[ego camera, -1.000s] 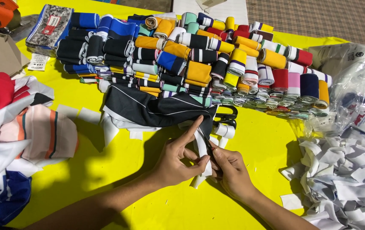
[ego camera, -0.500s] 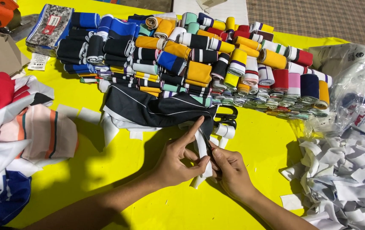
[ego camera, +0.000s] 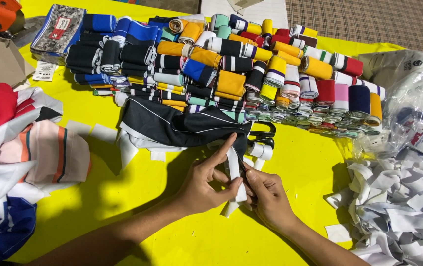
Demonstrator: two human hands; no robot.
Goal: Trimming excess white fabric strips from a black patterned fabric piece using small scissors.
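My left hand (ego camera: 206,183) and my right hand (ego camera: 268,195) meet over a narrow white fabric strip (ego camera: 233,167) near the middle of the yellow table (ego camera: 137,226). Both pinch the strip; the left index finger stretches up along it. The strip's upper end runs under a black garment piece with thin white lines (ego camera: 172,124) that lies just beyond the hands. Its lower end pokes out below the left hand.
Several rolled ribbed bands in many colours (ego camera: 231,64) are piled at the back. Black-handled scissors (ego camera: 263,134) lie by the garment. Cut white strips (ego camera: 399,207) heap at the right beside a plastic bag (ego camera: 413,108). Folded garments (ego camera: 19,152) sit at the left.
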